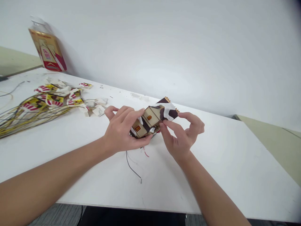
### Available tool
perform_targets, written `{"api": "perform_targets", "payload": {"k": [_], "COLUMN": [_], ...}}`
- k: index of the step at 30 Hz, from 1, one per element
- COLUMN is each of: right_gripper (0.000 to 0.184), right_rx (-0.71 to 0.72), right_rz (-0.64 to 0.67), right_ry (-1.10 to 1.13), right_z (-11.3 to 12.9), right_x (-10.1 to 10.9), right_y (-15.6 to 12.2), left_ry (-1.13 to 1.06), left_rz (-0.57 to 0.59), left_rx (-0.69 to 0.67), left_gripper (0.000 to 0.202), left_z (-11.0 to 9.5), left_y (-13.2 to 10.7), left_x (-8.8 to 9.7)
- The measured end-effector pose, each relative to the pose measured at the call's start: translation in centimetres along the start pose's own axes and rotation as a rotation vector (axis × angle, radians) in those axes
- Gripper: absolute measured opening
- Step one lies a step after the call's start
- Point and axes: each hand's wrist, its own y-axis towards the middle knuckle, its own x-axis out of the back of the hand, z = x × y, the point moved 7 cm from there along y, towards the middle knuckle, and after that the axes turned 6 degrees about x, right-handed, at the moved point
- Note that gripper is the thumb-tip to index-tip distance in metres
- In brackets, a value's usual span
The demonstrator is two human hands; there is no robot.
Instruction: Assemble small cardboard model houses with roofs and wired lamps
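A small model house (150, 117) is held tilted above the white table, its cream walls showing orange windows and its dark roof carrying white, snow-like patches. My left hand (124, 128) is wrapped round the house's left side, thumb below and fingers above. On the right, my right hand (180, 133) pinches at the roof edge with thumb and index finger; whatever lies between those fingertips is too small to make out. A black wire (133, 169) and a short red wire (146, 153) hang beneath the house.
Several small red-and-white striped pieces with yellow parts (55, 100) lie at the left of the table (105, 182), joined to a bundle of yellow and black wires (14, 121). A gold and red pouch (48, 50) is on the white wall (164, 47) behind.
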Motion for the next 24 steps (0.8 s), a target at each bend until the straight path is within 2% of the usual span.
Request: {"api": "perform_targets", "payload": {"k": [4, 9, 13, 19, 24], "right_gripper": [0.015, 0.020, 0.013, 0.008, 0.003], "right_rx": [-0.037, -0.034, -0.023, 0.003, 0.014], "right_rz": [0.018, 0.000, -0.014, -0.031, -0.023], "right_ry": [-0.017, -0.026, 0.010, 0.064, 0.073], "right_z": [-0.08, -0.05, -0.05, 0.19, 0.20], "right_x": [-0.06, 0.03, 0.08, 0.15, 0.08], "right_y": [0.02, 0.09, 0.18, 0.22, 0.13], "left_ry": [-0.004, -0.026, -0.012, -0.025, -0.029], "left_rz": [-0.037, -0.055, -0.013, -0.041, -0.024], "left_rx": [-0.062, -0.073, 0.000, -0.034, -0.005], "left_gripper": [0.058, 0.058, 0.054, 0.054, 0.051], "left_z": [-0.40, -0.53, 0.07, 0.01, 0.14], "left_y": [-0.05, 0.06, 0.11, -0.03, 0.00], "left_x": [0.28, 0.40, -0.02, 0.07, -0.01]}}
